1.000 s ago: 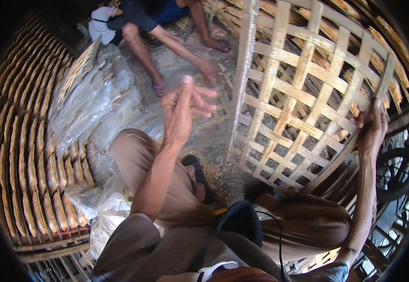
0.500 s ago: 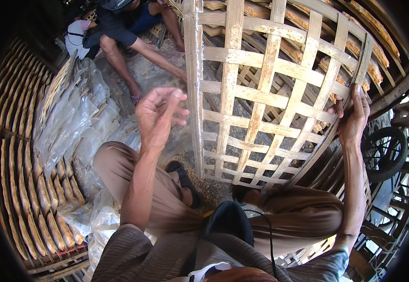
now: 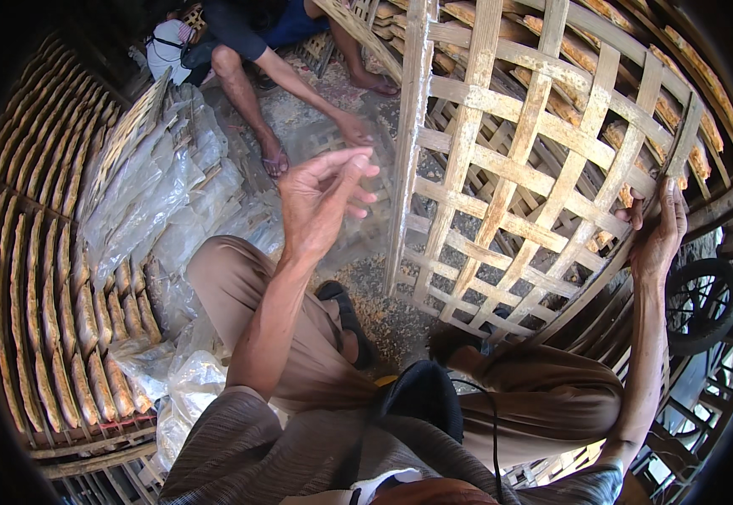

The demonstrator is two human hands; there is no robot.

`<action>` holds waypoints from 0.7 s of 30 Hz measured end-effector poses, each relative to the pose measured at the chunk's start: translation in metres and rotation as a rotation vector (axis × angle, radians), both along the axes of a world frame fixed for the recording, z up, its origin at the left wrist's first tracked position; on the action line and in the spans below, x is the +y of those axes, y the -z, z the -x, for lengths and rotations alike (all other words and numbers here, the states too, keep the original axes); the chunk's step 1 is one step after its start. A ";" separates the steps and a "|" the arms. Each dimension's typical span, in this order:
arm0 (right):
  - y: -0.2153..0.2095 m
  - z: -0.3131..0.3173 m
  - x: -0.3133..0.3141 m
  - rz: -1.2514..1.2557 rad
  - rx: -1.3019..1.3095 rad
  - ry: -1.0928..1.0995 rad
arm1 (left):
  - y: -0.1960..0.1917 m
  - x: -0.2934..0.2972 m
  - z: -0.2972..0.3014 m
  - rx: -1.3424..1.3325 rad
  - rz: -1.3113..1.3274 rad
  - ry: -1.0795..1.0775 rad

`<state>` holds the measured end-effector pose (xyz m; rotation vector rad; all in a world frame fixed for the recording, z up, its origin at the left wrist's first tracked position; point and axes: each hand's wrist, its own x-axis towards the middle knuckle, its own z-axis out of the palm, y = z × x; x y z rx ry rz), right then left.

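A large openwork woven bamboo panel stands tilted in front of me on the right. My right hand is closed around its right edge, with fingertips showing through the weave. To the left of the panel's near upright edge, my left hand is raised with thumb and fingers pinched together. A hazy see-through plastic sheet seems to hang from that pinch; its outline is blurred. Just beyond my left fingertips is another person's hand. A heap of clear plastic sheets lies to my left.
Rows of light-brown pieces on racks line the left side; more such pieces sit behind the panel. A person in shorts squats ahead. Scraps litter the floor. A black wheel stands at right.
The whole view has shifted, so most things appear farther right. The other person's hand now shows clear of the panel edge, near my left hand. My right hand keeps its hold on the panel.
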<state>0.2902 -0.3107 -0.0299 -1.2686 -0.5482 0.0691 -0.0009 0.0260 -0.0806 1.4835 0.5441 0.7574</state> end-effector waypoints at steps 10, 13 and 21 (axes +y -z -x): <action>-0.007 0.002 0.012 0.091 -0.005 0.061 | 0.012 -0.012 -0.016 -0.157 0.006 0.297; -0.018 0.007 0.016 0.402 -0.140 0.272 | 0.003 -0.026 -0.005 -0.160 0.117 0.224; -0.083 0.115 0.108 0.671 -0.958 0.021 | -0.006 -0.036 -0.003 -0.061 -0.106 0.162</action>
